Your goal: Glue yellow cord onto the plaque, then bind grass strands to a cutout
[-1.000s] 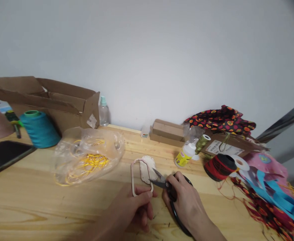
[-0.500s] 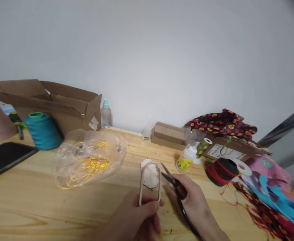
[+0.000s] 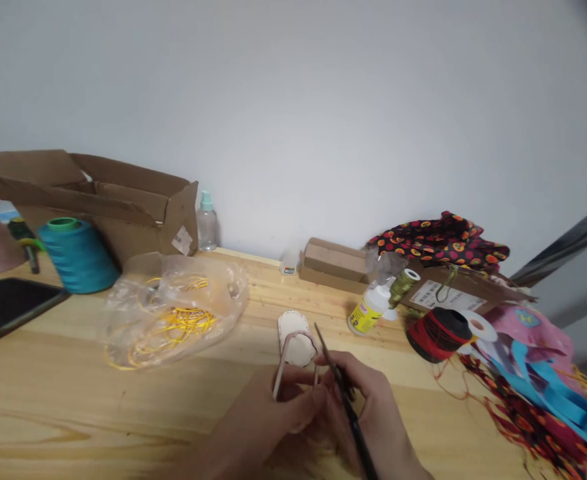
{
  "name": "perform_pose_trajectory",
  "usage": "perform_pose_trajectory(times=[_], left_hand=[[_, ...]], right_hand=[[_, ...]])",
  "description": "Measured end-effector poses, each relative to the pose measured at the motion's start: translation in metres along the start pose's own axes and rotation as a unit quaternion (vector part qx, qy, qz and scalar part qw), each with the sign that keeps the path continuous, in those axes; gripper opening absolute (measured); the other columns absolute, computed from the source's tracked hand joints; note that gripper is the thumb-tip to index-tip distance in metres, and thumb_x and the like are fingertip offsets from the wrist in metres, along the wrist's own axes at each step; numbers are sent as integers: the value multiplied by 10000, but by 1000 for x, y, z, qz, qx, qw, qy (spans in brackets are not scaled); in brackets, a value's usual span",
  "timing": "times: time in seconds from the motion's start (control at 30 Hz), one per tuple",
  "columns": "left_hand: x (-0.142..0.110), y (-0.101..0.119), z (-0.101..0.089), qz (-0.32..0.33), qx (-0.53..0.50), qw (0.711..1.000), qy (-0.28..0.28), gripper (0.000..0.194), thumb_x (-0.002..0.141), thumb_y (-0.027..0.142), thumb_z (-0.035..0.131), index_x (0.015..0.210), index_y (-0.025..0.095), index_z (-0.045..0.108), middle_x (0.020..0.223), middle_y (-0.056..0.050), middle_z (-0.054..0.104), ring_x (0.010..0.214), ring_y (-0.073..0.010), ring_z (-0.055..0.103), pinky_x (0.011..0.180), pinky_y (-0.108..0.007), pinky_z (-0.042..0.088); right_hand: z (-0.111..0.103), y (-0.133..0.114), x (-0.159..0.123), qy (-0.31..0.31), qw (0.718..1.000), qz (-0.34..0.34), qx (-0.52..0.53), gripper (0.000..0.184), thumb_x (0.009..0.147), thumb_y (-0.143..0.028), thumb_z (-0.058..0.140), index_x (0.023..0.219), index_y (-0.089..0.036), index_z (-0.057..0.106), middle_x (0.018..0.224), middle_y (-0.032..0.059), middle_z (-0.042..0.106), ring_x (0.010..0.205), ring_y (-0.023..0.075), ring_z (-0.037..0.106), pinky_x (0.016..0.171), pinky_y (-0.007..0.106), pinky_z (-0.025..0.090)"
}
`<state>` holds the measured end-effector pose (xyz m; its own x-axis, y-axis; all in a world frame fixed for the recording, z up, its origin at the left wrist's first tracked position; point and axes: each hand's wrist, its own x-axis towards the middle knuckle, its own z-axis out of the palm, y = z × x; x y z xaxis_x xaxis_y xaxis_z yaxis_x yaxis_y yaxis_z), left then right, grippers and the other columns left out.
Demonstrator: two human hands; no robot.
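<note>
A thin, pale frame with rounded corners [image 3: 280, 371] is held at its near end by my left hand [image 3: 261, 417], whose fingers are closed around it. In my right hand [image 3: 378, 413] is a pair of dark-handled scissors [image 3: 352, 419], blades pointing away from me. My right fingertips meet the left ones at the frame's right side; the exact contact is hidden. Beyond the frame, a white scalloped piece with a dark outline [image 3: 293, 325] lies on the wooden table, partly seen through the frame's opening.
To the left are a plastic bag of yellow cord [image 3: 183, 323], a teal thread cone [image 3: 78, 257], a phone-like dark slab [image 3: 11, 310] and a cardboard box [image 3: 173, 227]. On the right stand a glue bottle [image 3: 368, 310], a red-black spool [image 3: 436, 333] and blue ribbon [image 3: 548, 393].
My right hand has moved left with the scissors, up against my left hand and the frame. The scissor blades, spread before, now look closed or edge-on. The frame has tilted.
</note>
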<state>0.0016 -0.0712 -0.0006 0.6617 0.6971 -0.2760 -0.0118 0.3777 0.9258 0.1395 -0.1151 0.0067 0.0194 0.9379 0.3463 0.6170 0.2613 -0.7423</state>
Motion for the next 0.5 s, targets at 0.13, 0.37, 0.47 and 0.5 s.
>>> perform_pose_trajectory(times=[0.13, 0.37, 0.47, 0.5], left_hand=[[0, -5, 4, -38, 6, 999, 0, 169, 628, 271, 599, 539, 132, 634, 454, 23, 563, 408, -72, 455, 424, -180, 299], [-2, 0, 4, -94, -59, 993, 46, 238, 522, 308, 674, 666, 140, 588, 508, 1, 630, 430, -112, 541, 435, -211, 397], [0, 2, 0, -88, -61, 994, 34, 290, 516, 327, 685, 704, 132, 581, 533, -4, 639, 450, -119, 557, 434, -212, 404], [0, 2, 0, -90, -66, 993, 31, 316, 516, 330, 688, 736, 131, 579, 538, -4, 643, 455, -121, 561, 436, -213, 406]], right_hand=[[-5, 9, 2, 66, 992, -69, -80, 291, 660, -78, 451, 900, -188, 574, 663, -3, 564, 547, 112, 503, 511, 206, 421], [-36, 9, -4, 133, 985, 15, -111, 153, 750, -229, 500, 889, -191, 552, 622, 0, 574, 545, 137, 569, 506, 214, 471], [-74, 17, -29, 70, 984, 2, -163, 184, 739, -255, 528, 917, -226, 562, 675, 19, 636, 602, 171, 619, 523, 221, 499], [-90, 23, -39, 43, 981, -2, -191, 230, 729, -257, 542, 957, -240, 565, 746, 35, 662, 638, 187, 632, 557, 240, 513]])
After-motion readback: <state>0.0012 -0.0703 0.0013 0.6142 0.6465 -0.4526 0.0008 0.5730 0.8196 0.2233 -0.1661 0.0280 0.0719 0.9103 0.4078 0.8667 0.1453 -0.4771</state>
